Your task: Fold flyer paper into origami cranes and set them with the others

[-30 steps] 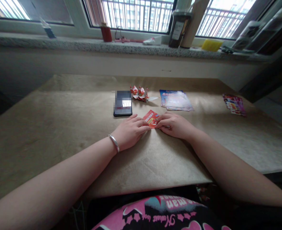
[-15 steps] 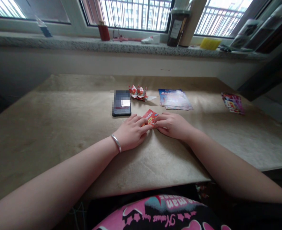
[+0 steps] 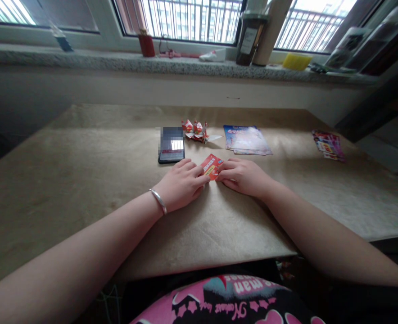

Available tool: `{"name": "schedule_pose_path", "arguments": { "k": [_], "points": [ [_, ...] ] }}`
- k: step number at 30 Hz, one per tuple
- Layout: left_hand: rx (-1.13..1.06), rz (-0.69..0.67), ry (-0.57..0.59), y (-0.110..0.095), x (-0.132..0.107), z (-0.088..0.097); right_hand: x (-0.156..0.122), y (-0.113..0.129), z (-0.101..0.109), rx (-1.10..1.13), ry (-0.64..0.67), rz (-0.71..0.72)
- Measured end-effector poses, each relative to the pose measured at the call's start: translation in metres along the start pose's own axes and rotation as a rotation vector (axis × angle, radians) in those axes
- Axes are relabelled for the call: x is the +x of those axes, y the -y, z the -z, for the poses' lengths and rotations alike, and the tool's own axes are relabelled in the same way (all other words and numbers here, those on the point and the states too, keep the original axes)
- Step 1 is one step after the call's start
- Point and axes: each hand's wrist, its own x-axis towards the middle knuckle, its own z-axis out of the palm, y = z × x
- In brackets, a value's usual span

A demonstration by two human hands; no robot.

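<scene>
A small red printed paper [image 3: 212, 165] lies folded on the tan table [image 3: 84, 180], just in front of me. My left hand [image 3: 181, 185], with a silver bracelet on its wrist, pinches the paper's left edge with curled fingers. From the other side my right hand [image 3: 243, 176] presses and pinches its right edge. Part of the paper is hidden under both sets of fingertips.
A dark phone [image 3: 172, 150] lies just beyond my left hand. Behind it sit folded red paper figures [image 3: 196, 130], a stack of blue leaflets [image 3: 245, 139] and, far right, a colourful leaflet [image 3: 329, 145]. The windowsill [image 3: 118, 63] holds a red cup [image 3: 146, 44] and jars.
Both hands shifted a little toward the paper's middle, and the paper looks narrower between the fingertips than a second ago. The view tilted slightly.
</scene>
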Motion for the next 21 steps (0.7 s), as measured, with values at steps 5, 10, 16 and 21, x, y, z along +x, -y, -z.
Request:
{"name": "schedule_pose_path", "arguments": {
  "k": [5,10,16,21],
  "points": [
    [-0.004,-0.011,0.006,0.003,0.0,-0.001,-0.001,0.0,0.0,-0.01,0.001,0.0],
    [0.02,-0.057,0.01,0.009,-0.002,0.005,-0.002,-0.001,0.001,0.001,0.007,-0.004],
    [0.037,-0.05,0.032,0.01,-0.003,0.012,-0.004,-0.003,0.0,0.011,0.001,-0.004],
    [0.052,-0.048,0.067,0.012,-0.004,0.015,-0.005,-0.003,0.001,0.009,0.004,-0.003]
  ]
}}
